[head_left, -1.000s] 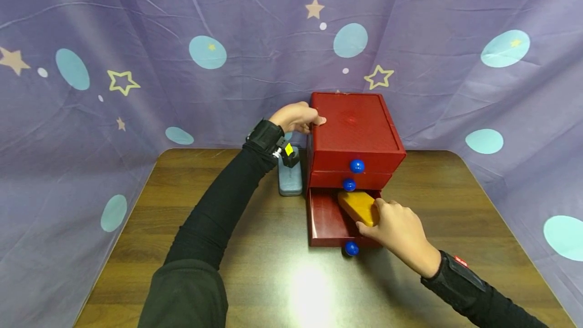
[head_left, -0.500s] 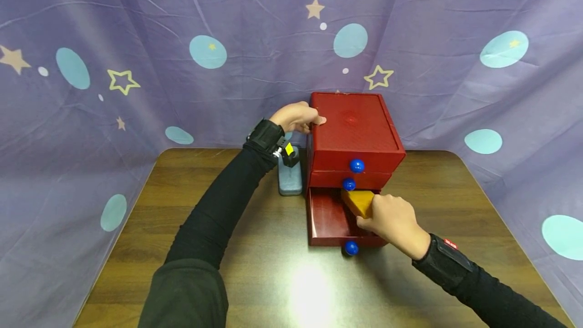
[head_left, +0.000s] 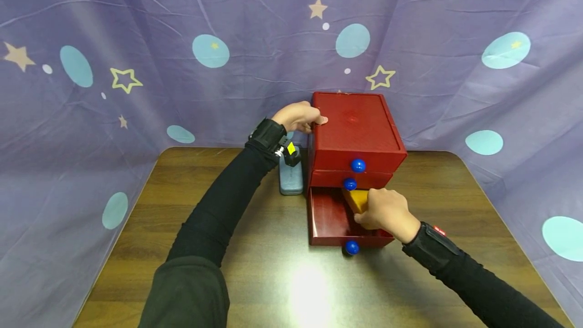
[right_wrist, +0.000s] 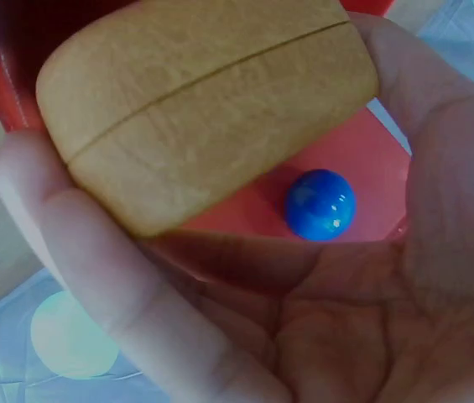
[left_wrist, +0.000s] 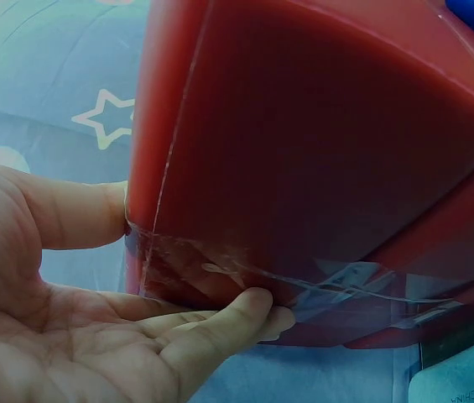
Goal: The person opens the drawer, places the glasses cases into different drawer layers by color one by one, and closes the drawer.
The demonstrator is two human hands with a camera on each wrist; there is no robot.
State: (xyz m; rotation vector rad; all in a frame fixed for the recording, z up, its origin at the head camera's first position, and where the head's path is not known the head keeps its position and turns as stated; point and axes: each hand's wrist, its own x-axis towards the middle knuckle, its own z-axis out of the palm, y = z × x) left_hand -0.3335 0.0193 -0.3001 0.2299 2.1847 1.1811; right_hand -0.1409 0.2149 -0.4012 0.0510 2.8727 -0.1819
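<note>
Red lacquered wood makes up the small three-drawer chest (head_left: 357,133) that stands toward the far edge of the brown surface (head_left: 255,247), its bottom drawer (head_left: 330,219) pulled out toward the person. The right hand (head_left: 387,210) holds a yellow wooden block (head_left: 357,199) over that open drawer, fingers (right_wrist: 94,277) and thumb curled round it, the block's far end just under the shut middle drawer. The left hand (head_left: 298,115) grips the chest's upper left edge, thumb on the top panel and fingers (left_wrist: 220,323) wrapped along the side wall, bracing the chest.

By the look of it, the step in hand is getting the block into the bottom drawer. It appears partly in but not set down. The next move would call for lowering it flat onto the drawer floor, letting go, then drawing the hand out clear of the blue knob (head_left: 351,247) at the drawer's front.

The block is ochre, smooth and rounded at its edges, with a thin groove running along its length in the right wrist view; it looks rigid and light enough for one hand. Two more blue knobs (head_left: 358,165) mark the shut upper drawers.

A grey flat case (head_left: 290,182) lies on the surface just left of the chest, under the left wrist.
</note>
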